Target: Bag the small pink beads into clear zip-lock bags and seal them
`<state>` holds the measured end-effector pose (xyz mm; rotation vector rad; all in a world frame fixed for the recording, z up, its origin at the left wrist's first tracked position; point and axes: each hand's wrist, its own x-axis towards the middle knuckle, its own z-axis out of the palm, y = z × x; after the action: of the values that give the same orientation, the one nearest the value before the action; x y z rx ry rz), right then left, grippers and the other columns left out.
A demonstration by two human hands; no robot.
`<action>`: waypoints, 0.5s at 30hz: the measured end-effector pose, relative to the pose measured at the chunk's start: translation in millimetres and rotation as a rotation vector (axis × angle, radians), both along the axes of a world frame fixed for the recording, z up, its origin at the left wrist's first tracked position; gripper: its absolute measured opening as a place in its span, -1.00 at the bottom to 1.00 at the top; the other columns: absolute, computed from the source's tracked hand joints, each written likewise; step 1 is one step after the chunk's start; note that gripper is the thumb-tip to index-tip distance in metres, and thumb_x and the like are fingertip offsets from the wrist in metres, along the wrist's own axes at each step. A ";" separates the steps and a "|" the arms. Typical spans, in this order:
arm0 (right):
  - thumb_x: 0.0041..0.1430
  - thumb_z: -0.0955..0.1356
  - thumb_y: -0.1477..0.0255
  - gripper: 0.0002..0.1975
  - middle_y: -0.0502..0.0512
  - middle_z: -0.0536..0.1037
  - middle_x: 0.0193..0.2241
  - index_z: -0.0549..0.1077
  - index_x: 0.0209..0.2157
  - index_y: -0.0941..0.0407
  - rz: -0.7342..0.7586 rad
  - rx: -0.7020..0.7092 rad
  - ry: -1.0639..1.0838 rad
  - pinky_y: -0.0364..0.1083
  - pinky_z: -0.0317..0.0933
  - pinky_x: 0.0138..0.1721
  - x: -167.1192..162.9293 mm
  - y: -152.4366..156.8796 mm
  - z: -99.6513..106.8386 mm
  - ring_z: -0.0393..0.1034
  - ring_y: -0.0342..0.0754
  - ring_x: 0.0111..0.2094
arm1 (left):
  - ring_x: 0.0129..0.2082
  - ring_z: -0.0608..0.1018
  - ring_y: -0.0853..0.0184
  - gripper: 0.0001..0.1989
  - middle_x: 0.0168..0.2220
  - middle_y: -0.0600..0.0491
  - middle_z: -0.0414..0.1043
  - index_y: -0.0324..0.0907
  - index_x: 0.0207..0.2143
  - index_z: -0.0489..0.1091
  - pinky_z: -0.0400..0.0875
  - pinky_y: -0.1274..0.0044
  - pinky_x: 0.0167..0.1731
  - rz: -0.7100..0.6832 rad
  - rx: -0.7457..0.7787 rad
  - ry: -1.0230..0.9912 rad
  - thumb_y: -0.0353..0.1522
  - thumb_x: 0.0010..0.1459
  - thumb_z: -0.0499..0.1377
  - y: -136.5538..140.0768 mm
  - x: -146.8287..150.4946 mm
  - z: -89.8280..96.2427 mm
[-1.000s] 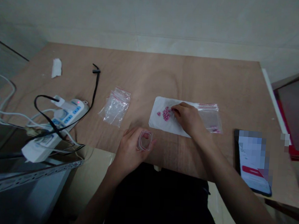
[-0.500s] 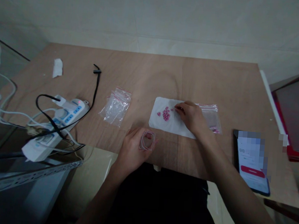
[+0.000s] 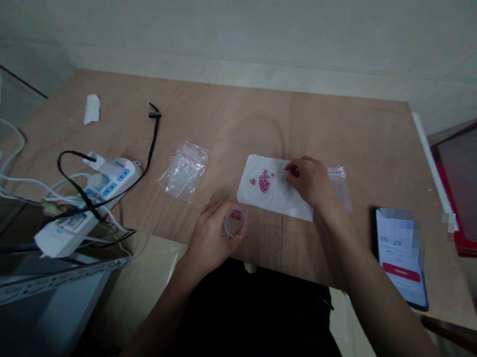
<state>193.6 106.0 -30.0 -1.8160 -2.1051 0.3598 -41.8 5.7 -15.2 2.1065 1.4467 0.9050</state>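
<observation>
Several small pink beads (image 3: 265, 183) lie in a loose cluster on the left half of a white sheet (image 3: 290, 202). My left hand (image 3: 214, 231) is closed around a small clear plastic bag (image 3: 235, 222), whose mouth gapes upward in a ring, near the table's front edge. Over the right part of the sheet, my right hand (image 3: 310, 181) has its fingertips pinched together, just right of the beads. Whether a bead is between them I cannot make out. Partly hidden behind that hand is another zip bag (image 3: 339, 181).
Clear zip bags (image 3: 187, 169) with red edges lie left of the sheet. Farther left is a white power strip (image 3: 118, 183) with tangled cables. A lit phone (image 3: 401, 257) rests at the right. White paper (image 3: 92, 109) lies at the back left of the wooden table (image 3: 211, 107).
My right hand has shifted right, away from the bead cluster, and now covers more of the zip bag behind it. My left hand stays nearly still with its bag.
</observation>
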 end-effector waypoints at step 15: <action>0.12 0.39 0.50 -0.90 0.05 0.63 -0.34 0.56 -0.30 0.10 0.213 0.040 0.688 -0.11 0.41 -0.31 -37.3 -70.1 64.3 0.53 -0.09 -0.34 | -0.31 0.58 0.29 -0.82 -0.32 0.07 0.52 -0.13 -0.23 0.35 0.49 0.43 -0.26 -0.073 -0.059 -0.235 -0.40 0.08 0.24 19.2 30.3 1.7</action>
<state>156.3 36.0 34.3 -1.1974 -1.7785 0.8487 -11.4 24.9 -13.5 1.9245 1.2545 1.0299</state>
